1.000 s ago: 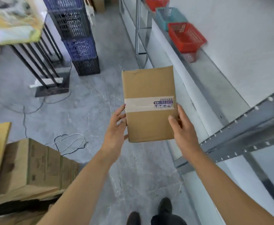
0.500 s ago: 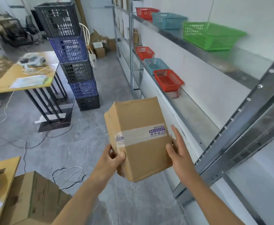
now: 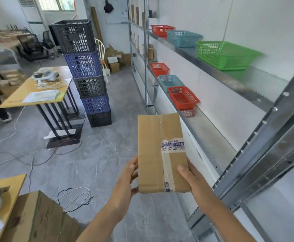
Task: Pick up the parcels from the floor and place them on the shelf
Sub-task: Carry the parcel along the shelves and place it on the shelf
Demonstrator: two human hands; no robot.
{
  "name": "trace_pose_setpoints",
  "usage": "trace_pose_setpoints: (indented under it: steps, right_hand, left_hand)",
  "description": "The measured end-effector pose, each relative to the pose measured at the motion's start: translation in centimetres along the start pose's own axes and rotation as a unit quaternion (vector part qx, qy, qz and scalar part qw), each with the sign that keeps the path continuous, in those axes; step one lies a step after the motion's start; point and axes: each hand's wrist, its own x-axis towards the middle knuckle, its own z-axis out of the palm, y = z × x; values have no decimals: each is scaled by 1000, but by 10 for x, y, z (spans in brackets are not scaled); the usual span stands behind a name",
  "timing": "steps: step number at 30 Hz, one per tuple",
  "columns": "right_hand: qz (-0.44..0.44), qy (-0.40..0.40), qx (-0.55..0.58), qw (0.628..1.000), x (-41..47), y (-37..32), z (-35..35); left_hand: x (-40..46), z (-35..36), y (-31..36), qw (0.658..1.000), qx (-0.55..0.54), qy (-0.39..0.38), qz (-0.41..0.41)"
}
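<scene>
The parcel point(image 3: 162, 154) has turned since a moment ago — its narrow taped face now up, long axis pointing along the shelf point(image 3: 210, 135); left hand point(image 3: 125, 180) and right hand point(image 3: 193, 179) clamp its near sides — ready to swing right

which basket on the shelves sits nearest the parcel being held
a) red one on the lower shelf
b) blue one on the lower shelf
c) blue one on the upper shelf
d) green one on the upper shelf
a: the red basket on the lower shelf sits just beyond the far end of the parcel, which the left hand and right hand hold by its sides.
</scene>
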Motion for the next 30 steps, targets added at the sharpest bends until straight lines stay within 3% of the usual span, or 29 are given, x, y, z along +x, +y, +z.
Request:
trace_pose_setpoints:
  steps: [4,7,12,16,26,30]
  right_hand:
    - [-10,42,75,996,-6,3,-7]
    - [-21,39,103,994,-11,13,-15]
    - [-17,41,-39,998,-13,11,-16]
    - [-44,115,-124,985,-16,6,-32]
    - [-33,135,-123,983,-25,-25,-36]
    - [-17,96,-89,991,-27,-39,-58]
  left_hand:
    - [-2,2,2,997,43,-30,59]
    - [-8,-2,0,998,-5,-59,13]
    - [-19,-20,-4,996,-49,-56,-50]
    - [-16,-3,1,995,-43,-80,-29]
    - [-26,-16,-3,993,64,-99,27]
    - [-23,-24,7,985,135,-103,46]
